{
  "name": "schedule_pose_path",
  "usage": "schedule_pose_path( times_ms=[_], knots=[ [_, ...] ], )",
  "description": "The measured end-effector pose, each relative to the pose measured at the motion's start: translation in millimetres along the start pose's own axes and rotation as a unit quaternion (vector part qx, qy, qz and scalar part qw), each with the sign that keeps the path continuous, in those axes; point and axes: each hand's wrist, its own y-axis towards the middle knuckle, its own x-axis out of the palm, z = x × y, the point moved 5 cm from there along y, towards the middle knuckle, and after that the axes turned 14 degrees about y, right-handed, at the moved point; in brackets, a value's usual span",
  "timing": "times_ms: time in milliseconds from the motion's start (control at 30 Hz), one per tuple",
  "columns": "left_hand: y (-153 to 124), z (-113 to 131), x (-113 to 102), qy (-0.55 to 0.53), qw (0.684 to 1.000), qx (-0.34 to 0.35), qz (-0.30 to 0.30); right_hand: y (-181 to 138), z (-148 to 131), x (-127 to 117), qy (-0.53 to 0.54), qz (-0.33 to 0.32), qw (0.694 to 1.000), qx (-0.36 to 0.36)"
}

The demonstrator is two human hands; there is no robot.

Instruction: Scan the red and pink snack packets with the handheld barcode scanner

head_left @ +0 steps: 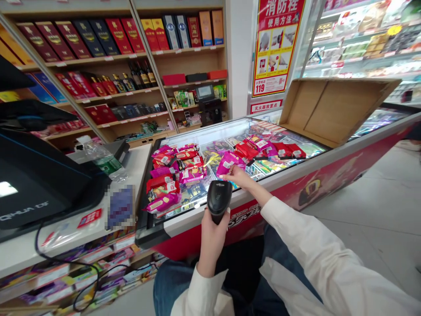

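Observation:
My left hand (213,235) is wrapped round the handle of a black barcode scanner (219,196), whose head points away from me toward the freezer. Just beyond it, my right hand (237,176) pinches the near edge of a magenta snack bag (231,162) over the glass top. Red and magenta snack bags (163,186) lie in rows on the left of the glass. More red bags (247,150) are heaped to the right of the pinched one.
An open cardboard box (329,112) stands on the freezer's (184,226) right part. At left, the counter (23,256) carries a black checkout terminal (42,175) and a plastic bottle (101,158); a black cable (97,274) hangs down. Shelves (108,57) of boxed goods stand behind.

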Motion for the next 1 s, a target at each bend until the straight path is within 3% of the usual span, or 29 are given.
schedule_pose_path(
  times_ms=[400, 1000],
  knots=[
    [2, 8, 3, 0.016, 1.0, 0.024, 0.0, 4, 8, -6, 0.008, 0.006, 1.0, 0.017],
    [-8, 18, 4, 0.014, 0.999, 0.021, -0.04, -5, -6, 0, 0.003, 0.025, 1.0, 0.013]
  ],
)
